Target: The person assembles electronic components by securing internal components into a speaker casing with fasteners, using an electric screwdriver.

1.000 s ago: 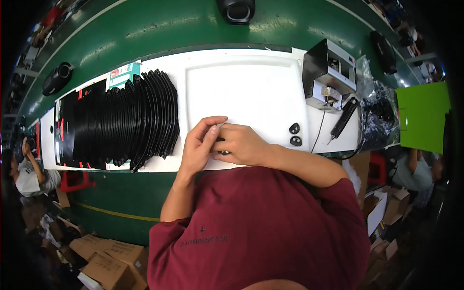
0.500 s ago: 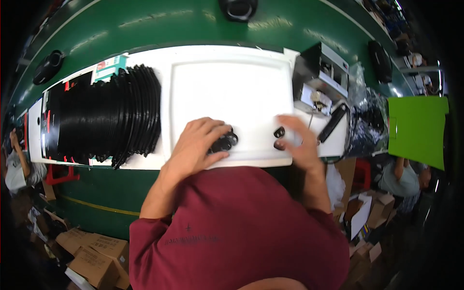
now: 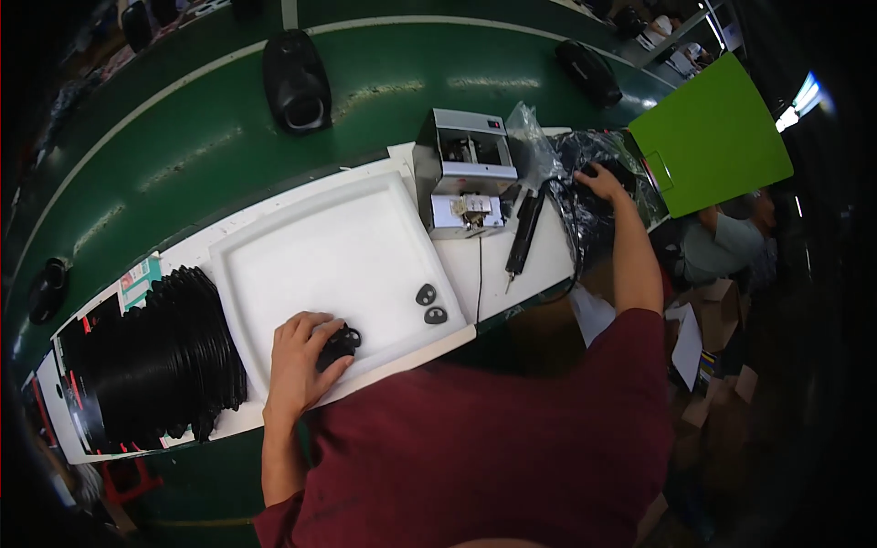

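Note:
My left hand is in the near part of the white tray, fingers curled round a few small black parts, which it partly hides. Two loose black rounded pieces with small holes lie apart from it, close to the tray's right side. Stretched out to the far right, my right hand touches the dark items in a clear plastic bag, its thumb and fingers apart. Nothing shows in its grasp.
A big stack of black curved pieces fills the bench's left end. Right of the tray stand a metal box-shaped machine and a black electric screwdriver with its cord. A green panel rises beyond the bag.
My right hand has set down two black pieces in the tray and moved far right to the plastic bag. My left hand stays at its black parts. The view has turned right.

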{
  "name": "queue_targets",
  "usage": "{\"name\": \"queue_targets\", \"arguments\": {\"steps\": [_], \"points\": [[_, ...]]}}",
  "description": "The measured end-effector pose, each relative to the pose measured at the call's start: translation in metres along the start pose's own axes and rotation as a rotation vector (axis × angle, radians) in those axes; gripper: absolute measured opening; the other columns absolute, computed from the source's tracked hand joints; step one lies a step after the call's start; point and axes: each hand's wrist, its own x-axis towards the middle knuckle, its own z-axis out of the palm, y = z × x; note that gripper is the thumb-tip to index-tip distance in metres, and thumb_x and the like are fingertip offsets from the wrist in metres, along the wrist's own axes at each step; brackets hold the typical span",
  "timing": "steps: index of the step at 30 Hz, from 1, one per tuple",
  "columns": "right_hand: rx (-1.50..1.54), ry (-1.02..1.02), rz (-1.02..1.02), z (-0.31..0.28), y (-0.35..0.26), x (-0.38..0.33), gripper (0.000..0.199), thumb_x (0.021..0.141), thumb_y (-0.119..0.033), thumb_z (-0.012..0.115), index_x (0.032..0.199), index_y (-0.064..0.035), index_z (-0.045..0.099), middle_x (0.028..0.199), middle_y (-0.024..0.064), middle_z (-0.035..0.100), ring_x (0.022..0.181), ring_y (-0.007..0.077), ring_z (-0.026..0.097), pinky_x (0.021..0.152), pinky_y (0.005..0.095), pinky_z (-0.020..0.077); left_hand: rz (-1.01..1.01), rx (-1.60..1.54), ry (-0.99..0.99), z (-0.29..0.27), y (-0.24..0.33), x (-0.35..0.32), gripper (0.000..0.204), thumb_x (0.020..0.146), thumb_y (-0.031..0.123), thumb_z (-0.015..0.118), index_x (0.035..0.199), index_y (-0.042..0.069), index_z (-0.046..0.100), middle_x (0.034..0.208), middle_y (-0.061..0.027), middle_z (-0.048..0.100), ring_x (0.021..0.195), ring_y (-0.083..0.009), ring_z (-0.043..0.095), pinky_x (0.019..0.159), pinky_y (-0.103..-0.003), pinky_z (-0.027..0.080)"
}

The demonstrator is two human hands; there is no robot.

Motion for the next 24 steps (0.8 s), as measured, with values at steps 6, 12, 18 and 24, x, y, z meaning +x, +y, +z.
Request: {"name": "queue_targets", "arguments": {"steps": [6,12,18,24], "points": [[-0.01,0.044,0.096,0.027,-0.007,0.026,0.104,0.073,-0.07,0.078,0.153,-0.0101,0.05,0.152,0.0297,0.049,0.14,0.0446,0.05,0.118,0.0485,0.0404,-0.008,-0.041,0.051,0.003,0.003,0.003,0.052,0.078,0.023,0.083,0.125,0.008,0.069,0.128,-0.0099,0.066,0.124,-0.033,0.057,0.107,-0.045,0.04],[-0.212,0.007,0.16,0.028,-0.019,-0.001,0.079,0.087,-0.035,0.071,0.158,-0.0228,0.041,0.159,0.0196,0.043,0.14,0.0435,0.05,0.114,0.0491,0.0448,-0.037,-0.055,0.032,0.001,0.001,0.003,0.049,0.078,0.023,0.082,0.124,0.008,0.07,0.127,-0.0102,0.067,0.124,-0.0334,0.057,0.106,-0.046,0.04],[-0.178,0.068,0.174,0.027,-0.01,-0.002,0.07,0.087,-0.031,0.074,0.153,-0.0267,0.049,0.16,0.0178,0.042,0.135,0.0421,0.054,0.111,0.05,0.048,-0.031,-0.057,0.037,0.002,0.003,0.002,0.049,0.078,0.022,0.081,0.123,0.007,0.071,0.126,-0.0108,0.068,0.124,-0.0339,0.057,0.106,-0.046,0.04],[-0.014,0.248,-0.029,0.019,0.009,0.005,0.043,0.084,-0.034,0.08,0.124,-0.0182,0.074,0.12,0.0179,0.073,0.114,0.038,0.068,0.098,0.0465,0.0547,-0.036,-0.063,0.04,0.001,0.004,0.004,0.048,0.078,0.021,0.081,0.122,0.005,0.07,0.126,-0.0112,0.068,0.124,-0.0338,0.057,0.106,-0.045,0.04]]}}
